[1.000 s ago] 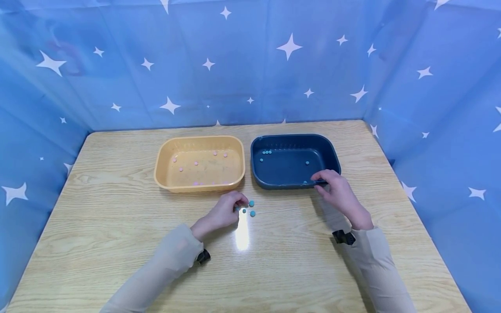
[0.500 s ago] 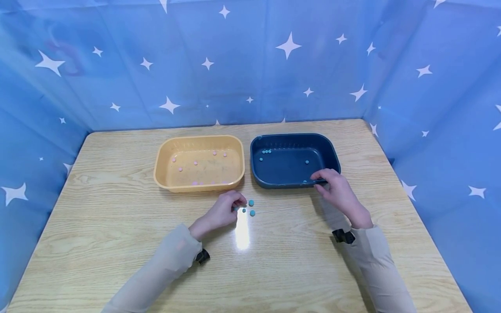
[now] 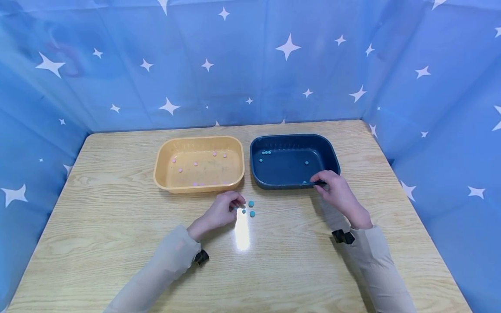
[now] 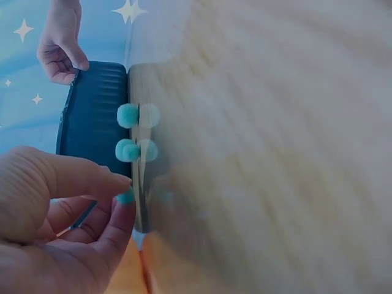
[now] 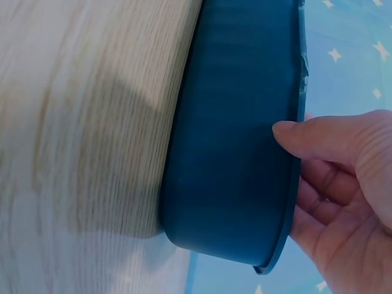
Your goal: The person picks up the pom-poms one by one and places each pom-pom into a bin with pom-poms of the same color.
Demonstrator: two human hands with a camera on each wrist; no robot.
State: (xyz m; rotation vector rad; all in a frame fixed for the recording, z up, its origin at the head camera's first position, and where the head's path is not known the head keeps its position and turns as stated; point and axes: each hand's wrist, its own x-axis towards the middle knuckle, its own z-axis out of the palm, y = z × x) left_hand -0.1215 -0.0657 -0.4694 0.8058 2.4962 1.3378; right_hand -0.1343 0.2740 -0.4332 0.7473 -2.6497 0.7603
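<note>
Near the middle of the table, my left hand (image 3: 219, 211) pinches a small teal pom-pom (image 4: 125, 196) between thumb and fingertips. Beside those fingertips lie three more teal pom-poms (image 3: 252, 214), one smaller than the other two. My right hand (image 3: 338, 193) grips the near right rim of a dark blue basin (image 3: 287, 188), thumb on the outer wall and fingers over the inside, as the right wrist view shows. Several teal pom-poms (image 3: 307, 162) are scattered inside this basin.
Left of the blue basin stands a yellow basin (image 3: 195, 189) holding several pink pom-poms (image 3: 195, 164). Both sit toward the back of the wooden table (image 3: 274, 269). A blue curtain (image 3: 250, 65) with white stars hangs behind and at the sides.
My left hand has shifted very slightly left, still low at the pom-poms. My right hand keeps its hold on the blue basin's rim.
</note>
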